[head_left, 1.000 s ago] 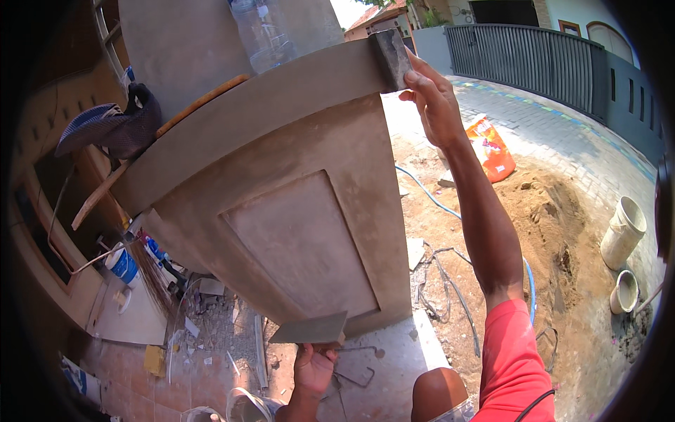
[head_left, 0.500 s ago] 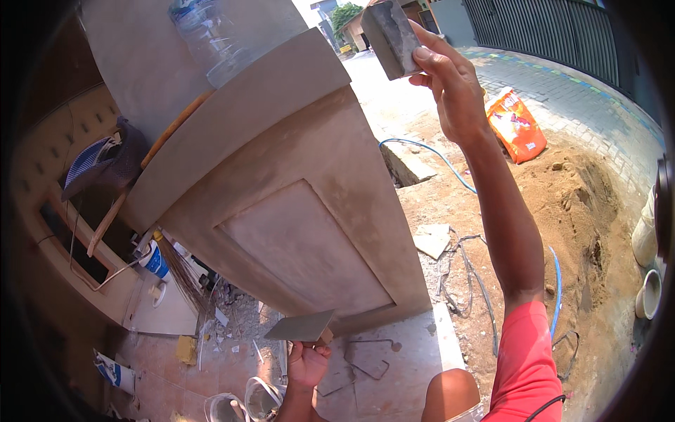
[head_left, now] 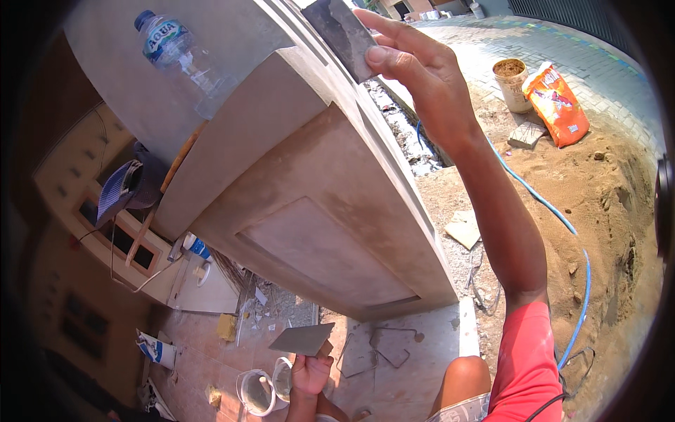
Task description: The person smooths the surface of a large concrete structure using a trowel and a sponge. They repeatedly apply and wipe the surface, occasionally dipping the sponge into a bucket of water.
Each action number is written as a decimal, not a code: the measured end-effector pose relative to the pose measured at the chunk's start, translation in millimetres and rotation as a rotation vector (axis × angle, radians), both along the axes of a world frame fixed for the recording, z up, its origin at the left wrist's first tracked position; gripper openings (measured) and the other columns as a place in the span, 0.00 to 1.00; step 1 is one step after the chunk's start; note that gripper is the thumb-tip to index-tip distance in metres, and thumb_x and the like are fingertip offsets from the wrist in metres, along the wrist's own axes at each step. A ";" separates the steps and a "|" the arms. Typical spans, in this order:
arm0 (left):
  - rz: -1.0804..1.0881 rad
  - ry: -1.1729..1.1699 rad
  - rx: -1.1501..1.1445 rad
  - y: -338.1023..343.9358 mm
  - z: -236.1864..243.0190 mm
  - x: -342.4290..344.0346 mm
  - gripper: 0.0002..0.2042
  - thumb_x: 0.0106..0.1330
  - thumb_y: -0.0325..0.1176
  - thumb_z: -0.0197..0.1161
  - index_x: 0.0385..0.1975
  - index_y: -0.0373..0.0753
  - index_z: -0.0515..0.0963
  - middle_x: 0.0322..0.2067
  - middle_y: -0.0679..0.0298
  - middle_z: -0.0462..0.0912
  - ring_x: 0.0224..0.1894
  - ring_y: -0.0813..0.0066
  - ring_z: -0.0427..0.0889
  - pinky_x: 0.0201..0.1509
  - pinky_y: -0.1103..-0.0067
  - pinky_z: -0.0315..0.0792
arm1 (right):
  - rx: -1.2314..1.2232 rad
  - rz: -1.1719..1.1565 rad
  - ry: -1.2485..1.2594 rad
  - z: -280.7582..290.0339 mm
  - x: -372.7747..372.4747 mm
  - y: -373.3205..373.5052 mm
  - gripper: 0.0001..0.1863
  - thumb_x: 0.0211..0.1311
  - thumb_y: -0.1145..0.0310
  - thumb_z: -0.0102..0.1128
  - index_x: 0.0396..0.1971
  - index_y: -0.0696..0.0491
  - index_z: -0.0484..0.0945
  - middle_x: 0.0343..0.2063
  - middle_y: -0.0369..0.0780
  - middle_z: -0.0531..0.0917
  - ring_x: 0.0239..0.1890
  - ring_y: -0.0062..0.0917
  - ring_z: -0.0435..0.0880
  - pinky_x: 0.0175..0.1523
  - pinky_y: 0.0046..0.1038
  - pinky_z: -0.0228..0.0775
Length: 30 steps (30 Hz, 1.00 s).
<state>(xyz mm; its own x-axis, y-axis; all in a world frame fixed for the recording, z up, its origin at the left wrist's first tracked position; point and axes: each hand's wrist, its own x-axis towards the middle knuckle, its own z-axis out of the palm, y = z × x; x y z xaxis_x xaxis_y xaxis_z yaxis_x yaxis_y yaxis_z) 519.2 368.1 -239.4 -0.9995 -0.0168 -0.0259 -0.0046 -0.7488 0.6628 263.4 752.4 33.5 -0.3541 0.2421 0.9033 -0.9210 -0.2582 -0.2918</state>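
Downward from the head camera — gripping a dark block between thumb and fingers of the right hand, raised beside a grey pillar, hard to tell if touching. Low down, holding a flat grey board from beneath in the left hand, near a white bucket. Past the right arm — an orange bag beside sand.

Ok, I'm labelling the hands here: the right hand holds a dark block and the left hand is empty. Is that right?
Not quite: the left hand isn't empty. The head view shows it holding a flat grey board. The right hand does hold a dark block.
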 end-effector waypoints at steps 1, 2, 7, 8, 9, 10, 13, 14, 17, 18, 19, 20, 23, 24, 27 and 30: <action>-0.005 -0.004 0.001 -3.3 -3.3 2.7 0.18 0.62 0.41 0.63 0.52 0.48 0.76 0.52 0.69 0.79 0.49 0.71 0.77 0.46 0.68 0.68 | 0.049 0.015 -0.032 5.0 0.1 0.5 0.28 0.59 0.59 0.60 0.57 0.57 0.73 0.43 0.46 0.80 0.46 0.29 0.77 0.55 0.31 0.67; 0.009 -0.010 0.008 -3.1 -5.4 4.2 0.18 0.62 0.41 0.63 0.52 0.48 0.76 0.51 0.69 0.79 0.49 0.71 0.77 0.46 0.68 0.68 | 0.104 0.028 -0.065 10.5 -1.8 1.5 0.30 0.60 0.56 0.59 0.59 0.57 0.70 0.52 0.50 0.74 0.55 0.39 0.72 0.61 0.37 0.64; 0.118 -0.062 0.036 3.5 -11.2 10.1 0.17 0.63 0.42 0.62 0.52 0.48 0.75 0.51 0.67 0.79 0.45 0.70 0.78 0.46 0.69 0.68 | 0.063 0.039 0.021 5.0 -9.7 -32.1 0.25 0.57 0.59 0.61 0.55 0.53 0.77 0.35 0.41 0.85 0.33 0.19 0.81 0.47 0.22 0.70; 0.096 -0.053 0.033 4.4 -12.2 9.8 0.17 0.64 0.42 0.61 0.52 0.48 0.75 0.51 0.67 0.79 0.45 0.70 0.78 0.46 0.69 0.68 | 0.067 0.038 -0.026 -3.9 -13.5 -32.0 0.25 0.57 0.59 0.61 0.55 0.53 0.78 0.36 0.42 0.85 0.32 0.20 0.81 0.47 0.22 0.70; 0.075 -0.048 0.034 3.7 -13.8 9.0 0.17 0.65 0.42 0.60 0.52 0.48 0.75 0.51 0.66 0.79 0.45 0.70 0.78 0.46 0.69 0.68 | 0.073 0.034 -0.074 -13.6 -17.9 -31.5 0.26 0.56 0.59 0.61 0.54 0.53 0.78 0.38 0.43 0.85 0.32 0.21 0.80 0.48 0.22 0.70; 0.053 -0.043 0.034 4.4 -14.2 8.6 0.17 0.66 0.43 0.59 0.52 0.48 0.75 0.51 0.66 0.79 0.44 0.70 0.78 0.46 0.69 0.68 | 0.085 0.067 -0.115 -27.3 -28.3 -29.3 0.26 0.56 0.59 0.61 0.54 0.53 0.78 0.38 0.43 0.84 0.32 0.21 0.81 0.48 0.23 0.70; 0.060 -0.083 0.007 15.2 -2.9 -0.3 0.14 0.63 0.43 0.62 0.45 0.46 0.79 0.43 0.68 0.82 0.41 0.69 0.75 0.45 0.72 0.66 | 0.132 0.077 -0.270 -52.7 -45.8 -6.4 0.27 0.55 0.60 0.61 0.55 0.54 0.77 0.38 0.44 0.84 0.37 0.23 0.81 0.50 0.25 0.69; 0.058 -0.083 0.008 15.2 -3.4 0.5 0.14 0.63 0.43 0.62 0.45 0.46 0.79 0.43 0.68 0.82 0.41 0.69 0.74 0.45 0.72 0.66 | 0.137 0.068 -0.326 -52.0 -44.4 -1.7 0.27 0.55 0.60 0.61 0.55 0.54 0.77 0.38 0.45 0.84 0.39 0.24 0.82 0.51 0.25 0.69; 0.049 -0.086 -0.002 16.4 -7.7 1.9 0.14 0.62 0.43 0.63 0.45 0.45 0.79 0.43 0.68 0.82 0.41 0.69 0.74 0.45 0.72 0.66 | 0.013 0.085 -0.239 -26.3 -15.0 6.6 0.28 0.54 0.60 0.62 0.56 0.55 0.76 0.38 0.46 0.84 0.48 0.26 0.80 0.55 0.29 0.68; 0.039 -0.082 -0.011 17.3 -8.0 1.7 0.14 0.62 0.43 0.64 0.45 0.45 0.79 0.43 0.68 0.82 0.41 0.69 0.74 0.44 0.72 0.66 | 0.032 0.089 -0.187 -15.9 -7.3 2.2 0.27 0.55 0.59 0.62 0.55 0.53 0.77 0.36 0.44 0.85 0.50 0.25 0.79 0.55 0.29 0.67; 0.029 -0.078 -0.020 17.5 -8.1 2.1 0.15 0.62 0.43 0.64 0.46 0.45 0.79 0.44 0.68 0.82 0.42 0.69 0.74 0.44 0.72 0.66 | 0.024 0.079 -0.151 -8.8 -6.4 -7.8 0.27 0.55 0.59 0.62 0.56 0.52 0.77 0.36 0.43 0.85 0.49 0.25 0.79 0.55 0.29 0.67; 0.034 -0.086 -0.019 20.3 -6.1 0.8 0.15 0.62 0.43 0.64 0.46 0.45 0.78 0.44 0.68 0.82 0.43 0.69 0.75 0.44 0.72 0.66 | 0.019 0.066 -0.113 0.9 -7.1 -15.0 0.27 0.55 0.58 0.62 0.56 0.52 0.77 0.35 0.42 0.85 0.47 0.25 0.79 0.54 0.28 0.67; 0.057 -0.109 -0.013 26.9 -0.2 1.9 0.16 0.62 0.43 0.63 0.47 0.45 0.77 0.46 0.67 0.81 0.44 0.70 0.75 0.44 0.73 0.67 | 0.183 0.044 -0.116 3.9 -6.2 -21.9 0.27 0.60 0.60 0.60 0.59 0.52 0.73 0.39 0.42 0.80 0.43 0.21 0.78 0.55 0.25 0.69; 0.065 -0.111 -0.006 28.4 -0.9 2.4 0.16 0.63 0.43 0.63 0.48 0.45 0.77 0.47 0.67 0.80 0.44 0.71 0.76 0.44 0.73 0.67 | 0.133 0.048 -0.143 -3.0 -13.4 -25.5 0.26 0.58 0.59 0.61 0.57 0.51 0.76 0.36 0.42 0.82 0.43 0.22 0.80 0.52 0.26 0.69; 0.062 -0.088 0.022 19.7 -15.5 5.3 0.17 0.64 0.43 0.62 0.50 0.45 0.76 0.48 0.66 0.80 0.45 0.72 0.76 0.44 0.73 0.68 | 0.222 0.122 -0.375 -41.6 -36.1 -15.0 0.26 0.56 0.60 0.62 0.55 0.52 0.78 0.36 0.43 0.84 0.39 0.22 0.82 0.48 0.27 0.70; -0.009 -0.094 0.037 13.7 -23.6 2.5 0.17 0.64 0.42 0.62 0.51 0.46 0.75 0.47 0.66 0.81 0.43 0.72 0.77 0.44 0.73 0.68 | 0.078 -0.009 -0.487 -68.6 -28.6 5.3 0.27 0.56 0.60 0.63 0.56 0.53 0.76 0.35 0.43 0.84 0.39 0.23 0.82 0.49 0.27 0.71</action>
